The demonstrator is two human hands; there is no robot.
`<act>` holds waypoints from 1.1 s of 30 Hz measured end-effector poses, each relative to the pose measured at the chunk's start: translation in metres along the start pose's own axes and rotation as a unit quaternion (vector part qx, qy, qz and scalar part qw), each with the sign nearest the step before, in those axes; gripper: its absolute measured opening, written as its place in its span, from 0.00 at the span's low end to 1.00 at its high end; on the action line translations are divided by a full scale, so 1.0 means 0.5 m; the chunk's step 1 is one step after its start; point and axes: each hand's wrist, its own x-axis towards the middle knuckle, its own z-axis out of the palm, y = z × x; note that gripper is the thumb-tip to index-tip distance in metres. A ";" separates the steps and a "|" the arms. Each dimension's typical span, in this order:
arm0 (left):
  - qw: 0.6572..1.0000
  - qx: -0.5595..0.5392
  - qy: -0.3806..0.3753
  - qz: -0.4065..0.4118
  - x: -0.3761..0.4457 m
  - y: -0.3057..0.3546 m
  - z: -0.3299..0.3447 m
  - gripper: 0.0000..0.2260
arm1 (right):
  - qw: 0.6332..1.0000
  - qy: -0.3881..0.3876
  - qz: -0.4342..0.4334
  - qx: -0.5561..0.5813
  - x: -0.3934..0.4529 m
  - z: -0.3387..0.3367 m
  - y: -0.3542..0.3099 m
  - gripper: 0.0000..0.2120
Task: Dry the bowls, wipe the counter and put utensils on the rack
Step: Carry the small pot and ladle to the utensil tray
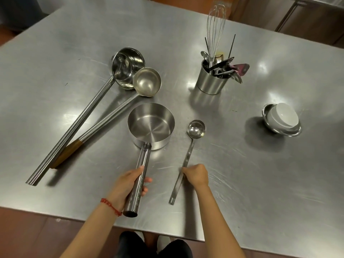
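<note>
- Head view: we're looking down at a steel counter point(242, 174) with our two bare hands near its front edge.
- Our left hand point(128, 185), with a red string bracelet point(110, 206) at the wrist, is gripping the tube handle of a small steel saucepan point(151, 125); fingers are curling round it and the thumb is lying along the top. The pan is sitting flat on the counter, front and centre.
- Our right hand point(195, 175) is clenching around the flat handle of a small ladle point(196, 128), which is lying on the counter just right of the pan, bowl pointing away from us.
- Off to the left, two long-handled ladles are lying slanted: a deep pot-shaped scoop point(126, 68) and a round ladle point(147, 81) with a wooden grip, bowls touching.
- Further back right, a steel utensil holder point(209, 82) is standing upright, packed with a whisk point(216, 25), spoons and other tools.
- At far right, a white bowl point(283, 115) is sitting tilted inside a steel bowl point(290, 132), well apart from everything else.
</note>
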 end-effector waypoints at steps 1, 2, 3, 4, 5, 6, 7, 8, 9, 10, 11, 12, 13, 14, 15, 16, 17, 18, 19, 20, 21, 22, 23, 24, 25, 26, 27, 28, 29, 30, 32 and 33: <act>1.000 -0.001 -0.001 0.000 0.001 -0.002 0.002 0.13 | 1.000 -0.006 -0.016 0.009 -0.007 -0.005 0.011 0.16; 1.000 -0.002 -0.001 0.000 0.001 -0.003 0.004 0.13 | 0.999 -0.008 -0.032 0.021 -0.014 -0.008 0.022 0.17; 1.000 -0.004 -0.001 0.000 0.001 -0.005 0.006 0.13 | 0.998 -0.007 -0.042 0.042 -0.021 -0.010 0.034 0.15; 1.000 -0.006 0.000 0.001 0.000 -0.006 0.009 0.12 | 0.996 -0.003 -0.049 0.072 -0.028 -0.012 0.044 0.12; 1.000 -0.008 0.002 0.001 0.000 -0.008 0.013 0.12 | 0.993 -0.002 -0.048 0.110 -0.033 -0.014 0.053 0.10; 1.000 -0.010 0.004 0.001 0.000 -0.008 0.016 0.12 | 0.987 -0.007 -0.038 0.156 -0.039 -0.016 0.061 0.10; 1.000 -0.012 0.007 0.002 -0.001 -0.008 0.018 0.12 | 0.977 -0.018 -0.020 0.210 -0.044 -0.016 0.068 0.11; 1.000 -0.015 0.008 0.001 -0.002 -0.008 0.022 0.11 | 0.964 -0.033 -0.002 0.262 -0.050 -0.017 0.072 0.11; 1.000 -0.022 0.006 -0.001 -0.005 -0.007 0.026 0.11 | 0.951 -0.048 0.011 0.305 -0.055 -0.018 0.075 0.10; 0.999 -0.033 0.000 -0.006 -0.008 -0.006 0.031 0.11 | 0.941 -0.059 0.019 0.334 -0.063 -0.020 0.074 0.10; 0.999 -0.046 -0.009 -0.012 -0.011 -0.005 0.037 0.12 | 0.932 -0.063 0.022 0.355 -0.069 -0.022 0.071 0.10; 0.998 -0.057 -0.018 -0.018 -0.014 -0.003 0.043 0.12 | 0.930 -0.061 0.021 0.363 -0.074 -0.024 0.068 0.10; 0.998 -0.063 -0.021 -0.022 -0.017 -0.001 0.050 0.12 | 0.932 -0.055 0.014 0.357 -0.077 -0.026 0.065 0.10; 0.998 -0.063 -0.019 -0.023 -0.020 0.002 0.058 0.12 | 0.938 -0.047 0.003 0.342 -0.082 -0.029 0.062 0.11; 0.998 -0.059 -0.015 -0.020 -0.024 0.003 0.064 0.11 | 0.944 -0.037 -0.011 0.327 -0.087 -0.034 0.059 0.11; 0.999 -0.050 -0.011 -0.013 -0.029 0.004 0.070 0.11 | 0.948 -0.028 -0.023 0.316 -0.092 -0.038 0.057 0.12; 0.999 -0.037 -0.008 -0.003 -0.034 0.002 0.075 0.10 | 0.949 -0.023 -0.033 0.312 -0.096 -0.043 0.057 0.13; 1.000 -0.022 -0.004 0.010 -0.040 -0.002 0.079 0.10 | 0.949 -0.023 -0.039 0.312 -0.100 -0.047 0.057 0.14; 1.000 -0.008 0.000 0.028 -0.048 -0.006 0.081 0.09 | 0.948 -0.027 -0.046 0.312 -0.105 -0.053 0.058 0.15; 0.999 0.003 0.001 0.047 -0.055 -0.010 0.083 0.08 | 0.948 -0.031 -0.052 0.311 -0.110 -0.057 0.060 0.14; 0.998 0.009 0.000 0.066 -0.064 -0.011 0.087 0.07 | 0.949 -0.035 -0.060 0.309 -0.114 -0.062 0.062 0.14; 0.997 0.010 -0.003 0.081 -0.071 -0.008 0.092 0.07 | 0.948 -0.038 -0.069 0.307 -0.119 -0.066 0.064 0.14; 0.996 0.004 -0.006 0.093 -0.078 -0.002 0.098 0.08 | 0.947 -0.041 -0.079 0.308 -0.124 -0.072 0.065 0.14; 0.994 -0.003 -0.008 0.104 -0.085 0.006 0.105 0.08 | 0.946 -0.044 -0.089 0.310 -0.128 -0.077 0.065 0.13; 0.993 -0.009 -0.009 0.116 -0.091 0.015 0.112 0.08 | 0.944 -0.047 -0.099 0.312 -0.133 -0.083 0.063 0.13; 0.992 -0.013 -0.008 0.129 -0.098 0.023 0.117 0.08 | 0.942 -0.051 -0.108 0.313 -0.137 -0.088 0.060 0.12; 0.990 -0.017 -0.006 0.139 -0.105 0.030 0.119 0.08 | 0.941 -0.056 -0.117 0.314 -0.141 -0.093 0.056 0.11; 0.989 -0.022 -0.002 0.147 -0.112 0.033 0.119 0.08 | 0.939 -0.061 -0.124 0.316 -0.144 -0.098 0.052 0.10; 0.988 -0.028 0.003 0.151 -0.119 0.034 0.116 0.08 | 0.936 -0.067 -0.130 0.320 -0.147 -0.103 0.046 0.09; 0.987 -0.036 0.010 0.153 -0.125 0.032 0.111 0.08 | 0.934 -0.073 -0.136 0.322 -0.150 -0.107 0.040 0.09; 0.986 -0.060 0.026 0.155 -0.140 0.021 0.095 0.08 | 0.931 -0.087 -0.150 0.320 -0.158 -0.112 0.024 0.08; 0.984 -0.074 0.034 0.156 -0.148 0.013 0.085 0.08 | 0.930 -0.095 -0.157 0.318 -0.163 -0.112 0.015 0.07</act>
